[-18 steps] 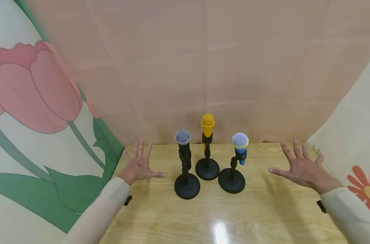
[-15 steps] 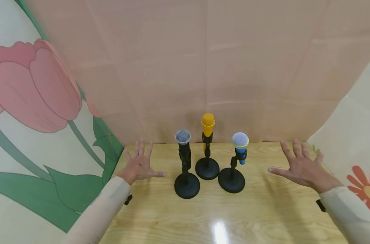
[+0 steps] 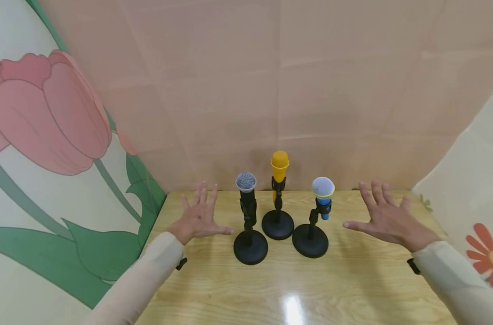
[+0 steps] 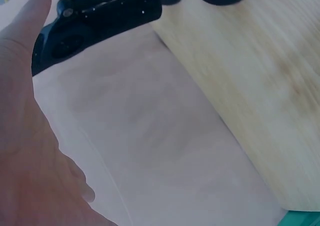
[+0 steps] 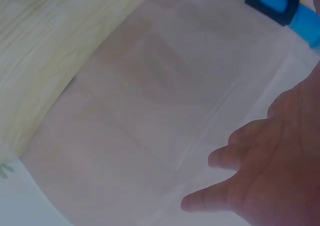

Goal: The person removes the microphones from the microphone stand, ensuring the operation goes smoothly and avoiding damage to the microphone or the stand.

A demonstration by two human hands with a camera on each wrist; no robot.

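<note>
Three microphones stand in black desk stands in the head view. The left one is a black microphone (image 3: 246,182) with a silver mesh head. A yellow microphone (image 3: 279,166) is at the back, and a blue microphone (image 3: 323,189) with a pale head and yellow ring is on the right. My left hand (image 3: 200,217), fingers spread, hovers left of the black microphone, apart from its stand base (image 3: 251,248). With fingers likewise spread, my right hand (image 3: 392,220) hovers right of the blue microphone. Both hands hold nothing. The right wrist view shows the blue handle in a black clip (image 5: 287,18).
The wooden table (image 3: 222,289) carries the stands near its back edge. Behind it rises a pinkish-beige sheet (image 3: 214,90). A flower-painted panel (image 3: 47,189) closes the left side, and a pale panel (image 3: 473,171) the right.
Both hands have moved inward, the left to the right and the right to the left, closer to the microphones. The microphones stay in place; the head view has shifted slightly.
</note>
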